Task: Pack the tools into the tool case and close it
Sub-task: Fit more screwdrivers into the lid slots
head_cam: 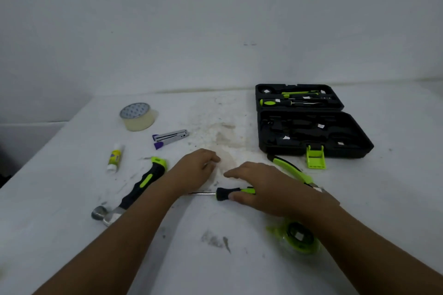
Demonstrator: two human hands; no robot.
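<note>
The black tool case [359, 148] lies open at the right back of the table, its green latch [316, 157] facing me. Its lid [261, 93] holds several green-and-black screwdrivers. My right hand [261, 187] lies palm down over the handle of a black-and-green screwdriver [224, 193] lying on the table, thumb against it, fingers stretched out. My left hand [196, 167] rests on the table just left of it, fingers loosely curled, holding nothing. A hammer [141, 187] lies by my left forearm. Green pliers [292, 171] lie behind my right hand. A green tape measure [298, 237] sits under my right forearm.
On the left part of the white table [72, 235] are a roll of clear tape [137, 116], a purple stapler [170, 137] and a glue stick [114, 157]. A white wall rises behind the table. The table's left edge runs diagonally toward me.
</note>
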